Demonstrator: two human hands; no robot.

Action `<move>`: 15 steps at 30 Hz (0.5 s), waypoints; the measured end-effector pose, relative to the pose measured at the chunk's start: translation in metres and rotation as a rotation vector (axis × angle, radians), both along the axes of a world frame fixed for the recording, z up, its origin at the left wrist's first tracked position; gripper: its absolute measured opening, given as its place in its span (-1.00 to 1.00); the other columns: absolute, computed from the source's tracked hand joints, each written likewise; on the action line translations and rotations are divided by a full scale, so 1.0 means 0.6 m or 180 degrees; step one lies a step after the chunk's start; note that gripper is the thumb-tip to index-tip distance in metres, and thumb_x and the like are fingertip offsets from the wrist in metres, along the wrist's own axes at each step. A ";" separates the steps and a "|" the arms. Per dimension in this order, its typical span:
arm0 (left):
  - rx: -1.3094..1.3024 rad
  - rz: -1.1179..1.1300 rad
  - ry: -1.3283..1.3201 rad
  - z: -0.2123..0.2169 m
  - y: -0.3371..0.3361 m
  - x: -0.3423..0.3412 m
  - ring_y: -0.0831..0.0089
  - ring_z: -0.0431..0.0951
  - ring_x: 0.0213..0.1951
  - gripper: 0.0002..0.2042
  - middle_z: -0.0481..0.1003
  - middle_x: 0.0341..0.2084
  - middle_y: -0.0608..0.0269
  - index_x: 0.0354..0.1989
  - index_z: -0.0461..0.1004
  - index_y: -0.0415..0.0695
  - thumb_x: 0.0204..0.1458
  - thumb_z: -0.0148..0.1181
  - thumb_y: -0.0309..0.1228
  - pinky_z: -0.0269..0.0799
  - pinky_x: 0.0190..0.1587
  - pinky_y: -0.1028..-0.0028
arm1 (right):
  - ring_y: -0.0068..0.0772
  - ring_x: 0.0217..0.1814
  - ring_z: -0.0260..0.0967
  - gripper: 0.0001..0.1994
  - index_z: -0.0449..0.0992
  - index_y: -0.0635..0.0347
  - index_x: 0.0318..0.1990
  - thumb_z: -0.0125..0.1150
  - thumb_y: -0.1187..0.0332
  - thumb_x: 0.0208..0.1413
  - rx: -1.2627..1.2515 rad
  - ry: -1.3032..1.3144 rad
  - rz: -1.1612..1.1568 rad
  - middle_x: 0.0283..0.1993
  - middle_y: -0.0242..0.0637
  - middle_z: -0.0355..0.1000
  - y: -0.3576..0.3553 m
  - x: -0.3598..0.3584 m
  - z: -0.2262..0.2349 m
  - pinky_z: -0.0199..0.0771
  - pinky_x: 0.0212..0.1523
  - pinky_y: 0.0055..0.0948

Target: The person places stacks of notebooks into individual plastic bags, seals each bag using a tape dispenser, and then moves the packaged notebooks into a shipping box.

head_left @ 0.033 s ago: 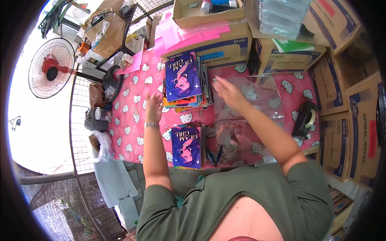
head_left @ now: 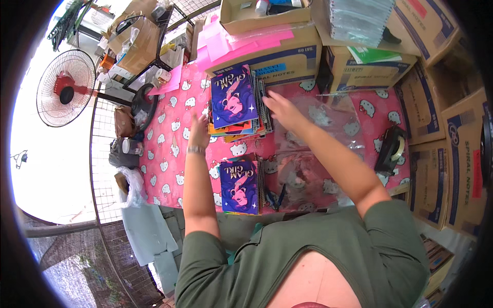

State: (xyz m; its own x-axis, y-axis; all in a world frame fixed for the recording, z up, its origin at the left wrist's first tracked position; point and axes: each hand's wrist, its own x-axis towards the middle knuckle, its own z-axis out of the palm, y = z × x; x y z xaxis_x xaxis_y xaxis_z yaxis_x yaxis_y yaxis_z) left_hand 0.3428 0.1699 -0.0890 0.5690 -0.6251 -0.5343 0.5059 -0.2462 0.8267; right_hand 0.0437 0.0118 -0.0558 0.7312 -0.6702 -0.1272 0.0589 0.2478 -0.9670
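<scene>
A tall stack of spiral notebooks (head_left: 232,100), purple cover uppermost, stands on the pink table near the cardboard box. Its lower notebooks show orange and other bright edges and sit slightly askew. My left hand (head_left: 198,131), a metal band on its wrist, is at the left side of this stack with fingers apart. On the other side, my right hand (head_left: 283,110) reaches to the stack's right edge, fingers stretched out; contact is hard to make out. Closer to my body lies a second stack of notebooks (head_left: 239,189) with the same purple cover. Dark-handled pliers (head_left: 277,198) lie beside it.
Clear plastic sheets (head_left: 328,120) spread over the right of the patterned tablecloth (head_left: 163,138). A tape dispenser (head_left: 391,150) stands near the right edge. Cardboard boxes (head_left: 287,55) line the back and right; pink paper (head_left: 221,49) lies on one. A fan (head_left: 67,87) stands left.
My right hand has moved left, closer to the taller notebook stack. My left hand remains beside it, its fingers slightly lower. The stacks stay in place.
</scene>
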 end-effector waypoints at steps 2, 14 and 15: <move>0.0413 -0.0729 -0.0101 0.007 -0.063 0.011 0.34 0.55 -0.13 -0.30 0.53 -0.10 0.16 0.15 0.35 -0.16 0.15 -0.21 0.25 0.42 -0.04 0.40 | -0.20 0.18 0.33 -0.50 0.34 0.33 0.12 0.06 0.09 0.21 0.0887 0.0207 0.0174 0.12 -0.01 0.39 -0.017 0.093 -0.015 0.24 0.20 -0.28; 0.0898 -0.1327 -0.0891 0.162 -0.174 -0.117 0.38 0.61 -0.46 -0.69 0.59 -0.42 0.14 -0.21 0.55 -0.20 -0.02 0.30 -0.22 0.56 -0.39 0.43 | -0.28 -0.08 0.42 -0.66 0.40 0.28 -0.02 0.06 0.33 0.06 0.0500 0.0895 -0.0248 -0.11 -0.12 0.45 -0.049 0.070 -0.029 0.37 0.02 -0.28; 0.0565 -0.1340 -0.0592 0.179 -0.168 -0.132 0.37 0.62 -0.48 -0.70 0.59 -0.42 0.14 -0.19 0.54 -0.21 -0.01 0.27 -0.26 0.58 -0.39 0.41 | -0.29 -0.06 0.40 -0.66 0.40 0.28 -0.02 0.05 0.34 0.04 0.0351 0.0878 -0.0421 -0.11 -0.13 0.44 -0.050 0.059 -0.032 0.35 0.05 -0.30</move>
